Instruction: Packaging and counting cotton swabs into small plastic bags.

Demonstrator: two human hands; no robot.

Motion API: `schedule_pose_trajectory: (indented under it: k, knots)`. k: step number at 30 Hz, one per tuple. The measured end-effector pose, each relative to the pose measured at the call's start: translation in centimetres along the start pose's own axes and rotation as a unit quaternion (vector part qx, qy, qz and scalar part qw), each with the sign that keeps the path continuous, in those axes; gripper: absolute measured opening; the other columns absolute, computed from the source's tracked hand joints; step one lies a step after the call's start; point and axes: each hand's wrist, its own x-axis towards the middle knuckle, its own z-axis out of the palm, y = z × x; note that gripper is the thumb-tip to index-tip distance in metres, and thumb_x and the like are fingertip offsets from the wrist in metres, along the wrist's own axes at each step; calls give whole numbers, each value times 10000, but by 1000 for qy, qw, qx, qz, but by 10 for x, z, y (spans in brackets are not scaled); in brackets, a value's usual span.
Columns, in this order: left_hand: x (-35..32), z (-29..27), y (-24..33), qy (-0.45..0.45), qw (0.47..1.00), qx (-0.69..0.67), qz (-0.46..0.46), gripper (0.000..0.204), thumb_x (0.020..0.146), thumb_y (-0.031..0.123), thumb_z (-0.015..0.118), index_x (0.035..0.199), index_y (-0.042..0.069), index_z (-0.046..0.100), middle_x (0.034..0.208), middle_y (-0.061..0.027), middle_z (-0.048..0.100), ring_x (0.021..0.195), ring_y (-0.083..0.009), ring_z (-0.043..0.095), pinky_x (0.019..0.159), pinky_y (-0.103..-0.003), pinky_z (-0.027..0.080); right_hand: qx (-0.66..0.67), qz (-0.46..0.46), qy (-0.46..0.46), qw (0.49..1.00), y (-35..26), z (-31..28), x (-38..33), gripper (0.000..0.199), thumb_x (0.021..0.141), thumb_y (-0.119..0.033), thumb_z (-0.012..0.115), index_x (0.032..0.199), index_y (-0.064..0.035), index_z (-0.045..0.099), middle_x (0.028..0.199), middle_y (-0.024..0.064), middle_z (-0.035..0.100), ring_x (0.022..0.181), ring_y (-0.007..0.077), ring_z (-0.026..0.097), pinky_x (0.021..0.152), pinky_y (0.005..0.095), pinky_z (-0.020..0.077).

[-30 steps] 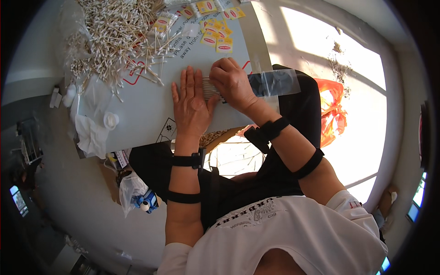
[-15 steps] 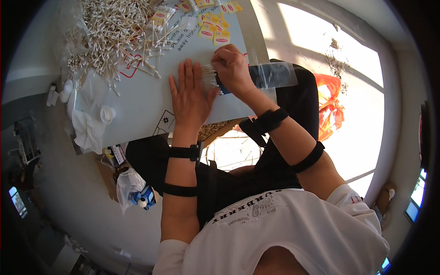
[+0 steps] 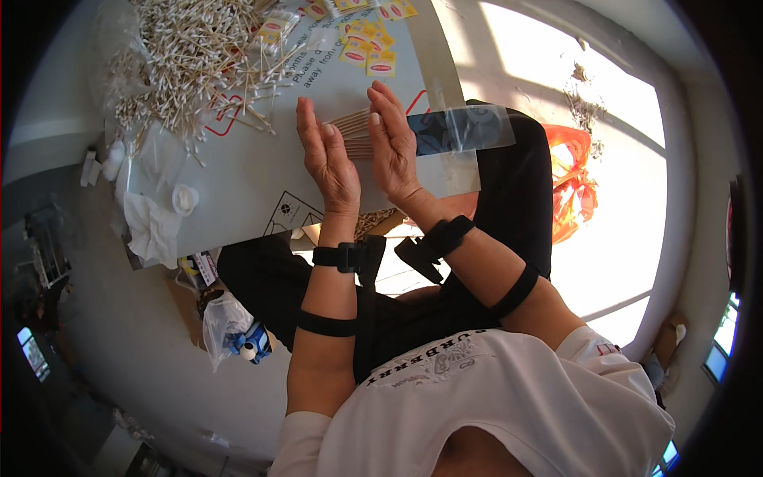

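On the grey board, wooden-stick cotton swabs lie lengthwise left to right between left hand and right hand, both equally near, fingers extended, palms facing, bracketing the ends.

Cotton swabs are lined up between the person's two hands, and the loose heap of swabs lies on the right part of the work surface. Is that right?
One slip: the loose heap lies on the left, not right, part of the work surface, as the head view shows. The swabs are lined up between the left hand and right hand.
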Motion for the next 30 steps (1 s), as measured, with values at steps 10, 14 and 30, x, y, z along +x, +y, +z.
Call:
schedule_pose_trajectory:
  k: [10,14,30]
  knots:
    - [-5,-37,22,-153,880,424,148,627,926,205,577,1477,32,331,1552,-167,281,1436,-330,275,1172,-471,212,-314,-118,-204,920,-11,-45,31,134,734,-43,714,851,-58,651,900,85,589,861,265,613,709,356,511]
    - [-17,-29,24,-224,803,541,113,762,857,324,665,1477,32,330,1559,-164,271,1451,-312,247,1170,-545,158,-374,-162,-222,886,-8,-41,34,132,707,-76,706,782,-57,599,851,99,545,838,289,581,693,390,506]
    - [-19,-27,20,-223,800,550,89,802,864,391,656,1487,39,294,1565,-146,266,1465,-293,213,1181,-532,111,-441,-232,-376,782,-10,-35,64,89,744,-110,669,771,-52,608,844,98,589,861,296,599,746,391,509]
